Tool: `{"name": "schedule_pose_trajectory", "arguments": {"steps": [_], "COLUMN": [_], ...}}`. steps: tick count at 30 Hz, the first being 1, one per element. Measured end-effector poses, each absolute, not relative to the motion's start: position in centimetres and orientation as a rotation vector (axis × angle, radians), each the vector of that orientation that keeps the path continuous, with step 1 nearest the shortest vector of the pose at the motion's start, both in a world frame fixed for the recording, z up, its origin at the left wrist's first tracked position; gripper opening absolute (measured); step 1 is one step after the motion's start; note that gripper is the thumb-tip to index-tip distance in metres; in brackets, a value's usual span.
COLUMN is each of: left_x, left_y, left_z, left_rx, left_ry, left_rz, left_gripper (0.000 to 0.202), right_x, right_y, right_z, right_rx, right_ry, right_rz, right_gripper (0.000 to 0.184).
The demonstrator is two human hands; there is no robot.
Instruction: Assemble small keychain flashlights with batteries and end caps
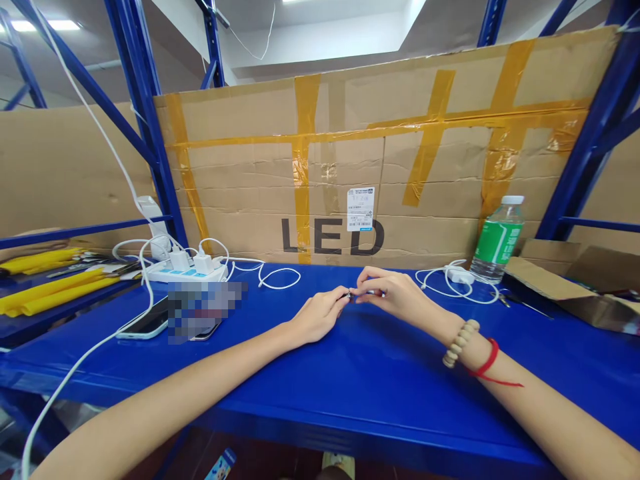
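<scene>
Over the middle of the blue tabletop (pixel 370 373), my two hands meet at the fingertips. My left hand (pixel 320 315) rests low on the surface, its fingers closed around a small dark, metallic-looking piece (pixel 349 295). From the other side my right hand (pixel 387 290) comes in with thumb and fingers pinched at that same spot. What the right fingers grip, if anything, is too small and covered to make out. A beaded bracelet (pixel 461 343) and a red cord (pixel 487 360) circle my right wrist.
A white power strip (pixel 187 272) with plugs and cables, and a phone (pixel 147 320), lie left. At right stand a green-labelled bottle (pixel 499 240), a charger with coiled cable (pixel 460 275) and an open cardboard box (pixel 565 287). A large taped carton (pixel 240 193) closes the back.
</scene>
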State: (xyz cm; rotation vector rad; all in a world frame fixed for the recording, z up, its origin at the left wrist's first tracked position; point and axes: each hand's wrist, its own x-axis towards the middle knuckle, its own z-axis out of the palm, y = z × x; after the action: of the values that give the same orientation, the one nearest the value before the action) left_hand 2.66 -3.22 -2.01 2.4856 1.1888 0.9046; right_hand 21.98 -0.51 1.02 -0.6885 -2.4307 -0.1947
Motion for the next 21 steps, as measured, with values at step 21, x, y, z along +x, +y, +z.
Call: {"name": "schedule_pose_trajectory", "arguments": {"steps": [21], "left_x": [2.9], "left_y": [-3.5], "left_z": [-1.9], "left_rx": [2.476], "left_ry": [1.218], "left_rz": [0.906], "left_gripper": [0.028], "right_x": [22.0], "right_y": [0.6], "right_z": [0.0], "right_rx": [-0.666], "right_ry": [-2.392], "right_rz": [-0.067], "right_gripper": [0.016]}}
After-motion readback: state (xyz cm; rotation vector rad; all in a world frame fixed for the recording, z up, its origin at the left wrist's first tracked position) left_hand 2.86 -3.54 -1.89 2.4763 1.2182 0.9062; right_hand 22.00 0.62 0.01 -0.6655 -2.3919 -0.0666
